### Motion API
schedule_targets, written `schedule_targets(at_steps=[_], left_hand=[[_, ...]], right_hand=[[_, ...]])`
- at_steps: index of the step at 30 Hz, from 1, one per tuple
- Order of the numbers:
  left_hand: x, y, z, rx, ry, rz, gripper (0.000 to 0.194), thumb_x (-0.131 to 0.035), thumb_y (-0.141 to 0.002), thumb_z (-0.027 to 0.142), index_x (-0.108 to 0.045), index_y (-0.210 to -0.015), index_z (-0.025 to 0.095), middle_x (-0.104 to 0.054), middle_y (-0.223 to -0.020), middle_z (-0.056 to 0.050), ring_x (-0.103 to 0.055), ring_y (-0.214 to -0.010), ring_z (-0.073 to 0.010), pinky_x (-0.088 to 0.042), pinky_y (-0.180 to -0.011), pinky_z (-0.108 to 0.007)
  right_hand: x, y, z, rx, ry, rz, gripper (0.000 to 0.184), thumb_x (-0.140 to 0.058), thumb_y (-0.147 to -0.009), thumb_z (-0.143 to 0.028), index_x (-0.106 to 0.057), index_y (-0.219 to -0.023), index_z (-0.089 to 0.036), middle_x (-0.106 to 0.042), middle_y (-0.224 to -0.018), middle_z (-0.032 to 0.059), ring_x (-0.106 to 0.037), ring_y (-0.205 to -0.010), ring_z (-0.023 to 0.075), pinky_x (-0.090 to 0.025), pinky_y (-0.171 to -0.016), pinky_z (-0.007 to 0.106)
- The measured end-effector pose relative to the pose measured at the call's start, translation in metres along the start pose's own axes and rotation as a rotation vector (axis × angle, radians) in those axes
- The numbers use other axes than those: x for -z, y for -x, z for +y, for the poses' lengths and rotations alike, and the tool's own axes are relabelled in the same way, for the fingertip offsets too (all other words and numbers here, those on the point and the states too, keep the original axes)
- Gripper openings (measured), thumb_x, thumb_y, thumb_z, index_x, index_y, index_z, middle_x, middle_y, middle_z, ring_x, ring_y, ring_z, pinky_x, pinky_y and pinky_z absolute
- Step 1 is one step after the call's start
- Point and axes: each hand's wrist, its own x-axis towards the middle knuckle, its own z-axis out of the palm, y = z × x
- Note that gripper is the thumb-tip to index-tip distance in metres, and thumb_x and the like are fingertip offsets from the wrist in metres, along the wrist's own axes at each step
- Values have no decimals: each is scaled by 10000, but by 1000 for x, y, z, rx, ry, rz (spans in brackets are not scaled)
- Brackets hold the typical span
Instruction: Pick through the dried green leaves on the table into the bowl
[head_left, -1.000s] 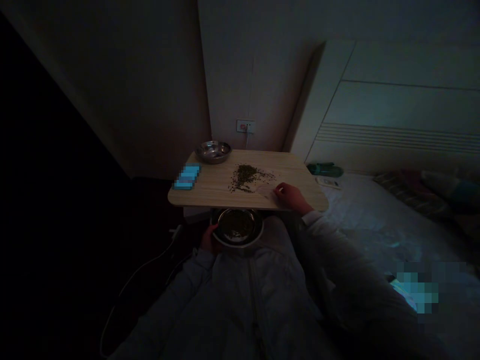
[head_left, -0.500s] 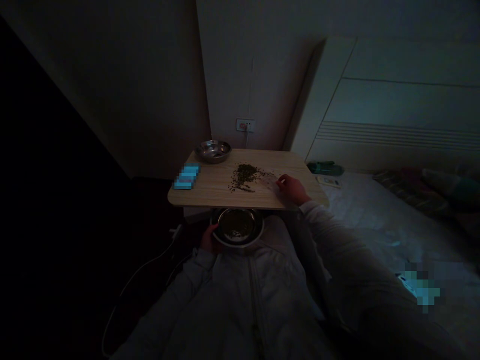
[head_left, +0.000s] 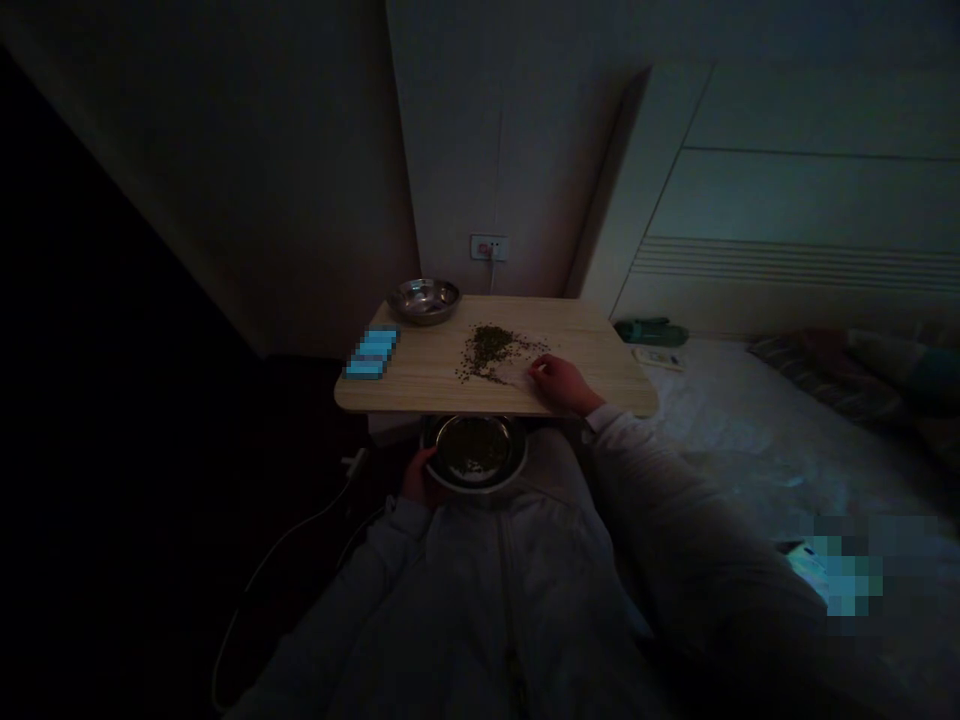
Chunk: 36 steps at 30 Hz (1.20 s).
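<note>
On the small wooden table [head_left: 600, 375] lies a loose heap of small green beans [head_left: 491, 345], with stray ones scattered around it. My right hand [head_left: 561, 384] is at the near right of the heap, fingers pinched on a thin see-through piece [head_left: 514, 373] that looks like clear plastic; its exact kind is unclear in the dim light. Below the table's front edge, my left hand [head_left: 420, 478] grips the left side of a pale-rimmed bowl [head_left: 480, 489] over my lap. A shiny metal bowl [head_left: 504, 465] seems to sit inside it, with dark grains in it.
Another metal bowl [head_left: 424, 302] stands at the table's back left, near a lit phone [head_left: 372, 352]. A wall socket [head_left: 489, 247] with a cord is behind. At right is a bed [head_left: 712, 430] with a green bottle [head_left: 651, 331] and another lit device [head_left: 814, 570].
My right hand has slid left and slightly nearer along the table, taking the see-through piece to the heap's near edge. My left hand keeps its hold on the bowl.
</note>
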Motion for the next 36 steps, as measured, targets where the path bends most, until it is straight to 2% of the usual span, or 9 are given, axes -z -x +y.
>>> schedule_targets(at_steps=[4, 11, 17, 22, 28, 36], left_hand=[[-6, 6, 2, 60, -12, 129, 224, -483, -746, 109, -647, -605, 168, -670, -517, -50, -690, -889, -247, -537, -846, -359], [-6, 6, 3, 106, 5, 106, 191, -502, -707, 112, -687, -726, 154, -734, -683, -82, -667, -972, -267, -525, -879, -386], [-11, 11, 3, 99, -6, 137, 200, -488, -742, 129, -687, -743, 150, -727, -652, -77, -671, -963, -268, -520, -889, -399], [-12, 11, 3, 99, 9, 121, 184, -502, -723, 118, -679, -693, 157, -719, -630, -69, -680, -934, -259, -526, -875, -382], [-6, 8, 2, 84, 4, 87, 164, -519, -695, 119, -678, -691, 159, -734, -690, -82, -664, -979, -269, -526, -880, -386], [-1, 1, 1, 63, -1, 51, 136, -542, -663, 128, -670, -686, 167, -737, -702, -83, -651, -1008, -291, -522, -884, -414]], right_hand=[[0, 6, -11, 42, 1, -58, 169, -534, -859, -262, -654, -930, -165, -695, -819, 44, -590, -697, 122, -398, -626, 205], [5, 10, -12, 84, -138, -67, 182, -495, -861, -265, -631, -927, -165, -675, -707, 15, -564, -616, 114, -403, -600, 205], [10, 13, -5, 38, -252, -48, 206, -493, -849, -292, -617, -936, -153, -659, -666, 5, -553, -580, 115, -420, -616, 221], [6, 22, -17, 21, -232, -71, 181, -484, -862, -264, -617, -912, -152, -663, -687, 9, -558, -587, 107, -411, -598, 207], [-8, 34, -31, 110, -128, -119, 161, -501, -870, -244, -615, -943, -156, -681, -752, 27, -581, -635, 113, -404, -603, 204], [-4, 29, -17, 76, -12, -57, 170, -511, -867, -253, -631, -938, -156, -692, -830, 58, -603, -712, 133, -412, -632, 217]])
